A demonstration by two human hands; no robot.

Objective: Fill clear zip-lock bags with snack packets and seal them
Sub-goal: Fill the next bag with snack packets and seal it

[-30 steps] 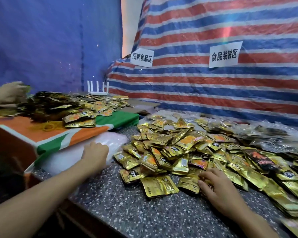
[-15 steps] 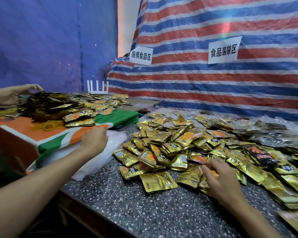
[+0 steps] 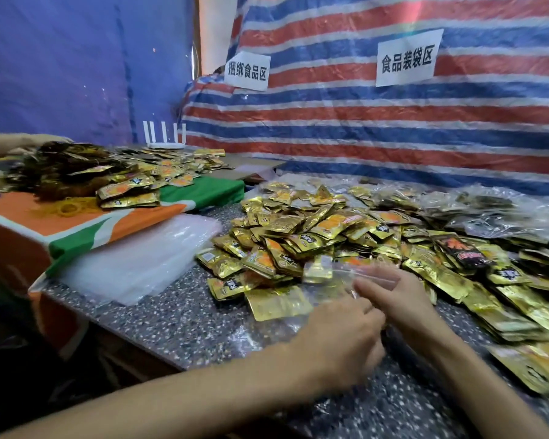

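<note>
A big heap of gold snack packets [image 3: 336, 236] covers the speckled table [image 3: 178, 315]. In front of it a clear zip-lock bag [image 3: 339, 280] is held up between my two hands, its zip edge near the top and its lower part trailing on the table. My left hand [image 3: 339, 337] pinches the bag's lower left side. My right hand [image 3: 396, 296] grips its right edge with the fingers pointing left. A stack of empty clear bags [image 3: 140, 258] lies at the table's left end.
A raised orange-and-green covered surface [image 3: 76, 223] at the left carries another packet pile [image 3: 76, 172] and yellow rubber bands [image 3: 70, 207]; another person's hand [image 3: 29, 141] reaches there. Filled clear bags [image 3: 488, 210] lie at the back right. A striped tarp [image 3: 393, 122] with two paper signs forms the back wall.
My left hand left the stack of empty bags and came across to the right carrying one clear bag. My right hand lifted off the packets and took hold of that bag.
</note>
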